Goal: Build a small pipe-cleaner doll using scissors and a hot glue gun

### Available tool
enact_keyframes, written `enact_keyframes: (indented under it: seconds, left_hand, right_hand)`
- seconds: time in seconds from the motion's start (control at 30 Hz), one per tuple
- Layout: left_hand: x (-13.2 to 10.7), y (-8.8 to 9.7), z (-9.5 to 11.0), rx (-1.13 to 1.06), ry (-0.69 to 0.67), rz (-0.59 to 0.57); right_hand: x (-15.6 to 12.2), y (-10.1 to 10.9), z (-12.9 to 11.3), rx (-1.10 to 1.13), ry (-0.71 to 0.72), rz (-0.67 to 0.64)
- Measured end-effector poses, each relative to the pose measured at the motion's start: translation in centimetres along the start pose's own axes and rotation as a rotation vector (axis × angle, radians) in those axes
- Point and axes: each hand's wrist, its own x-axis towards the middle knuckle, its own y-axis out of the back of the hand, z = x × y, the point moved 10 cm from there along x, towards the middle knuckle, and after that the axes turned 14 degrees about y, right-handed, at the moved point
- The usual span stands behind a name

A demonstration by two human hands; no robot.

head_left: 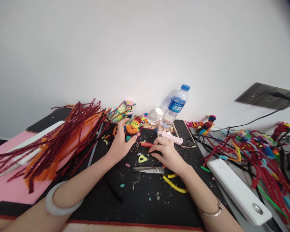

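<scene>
My left hand (119, 143) is curled around a small fuzzy pipe-cleaner doll (135, 125) with a yellow smiling face, a dark red top and an orange collar. The thumb is at the doll's lower right. My right hand (166, 150) rests low over the black mat, its bent fingers at the right end of a red marker (147, 144). Just beyond those knuckles lies a pink glue gun (170, 137). Scissors (149, 169) with yellow handles lie below, partly under my right forearm. A yellow-green triangular piece (142, 158) sits between the hands.
Dark red and orange pipe cleaners (70, 138) heap up at left. A water bottle (176, 106) and a tipped paper cup (155, 116) stand near the wall. At right are a white oblong device (239, 190) and tangled pipe cleaners (256, 161). Scraps litter the black mat (135, 206).
</scene>
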Motion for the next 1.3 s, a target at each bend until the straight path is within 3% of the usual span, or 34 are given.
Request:
enact_keyframes:
  seconds: [0.27,0.5,0.6,0.73,0.87,1.1,1.3]
  left_hand:
    - [0.1,-0.1,-0.2,0.011,-0.008,-0.002]
    - [-0.1,-0.4,0.1,0.036,-0.027,-0.016]
    - [-0.1,-0.6,0.2,0.030,-0.036,-0.039]
    - [-0.3,-1.4,0.2,0.049,-0.042,-0.107]
    - [-1.0,-2.6,0.7,0.116,-0.064,-0.198]
    - [-2.5,-4.5,1.3,0.194,-0.069,-0.358]
    - [-2.7,-4.8,1.4,0.169,-0.067,-0.391]
  right_hand:
    - [0.1,-0.9,0.0,0.004,-0.017,-0.057]
    - [0.1,-0.6,-0.1,-0.003,0.017,0.033]
    - [-0.1,1.1,-0.2,-0.023,0.053,0.198]
    - [-1.3,4.9,-0.6,-0.073,0.039,0.545]
    - [-2.0,6.1,-1.7,-0.128,0.051,0.699]
    - [-2.1,5.3,-2.6,-0.226,0.073,0.712]
    - [-1.9,5.0,-2.6,-0.271,0.076,0.680]
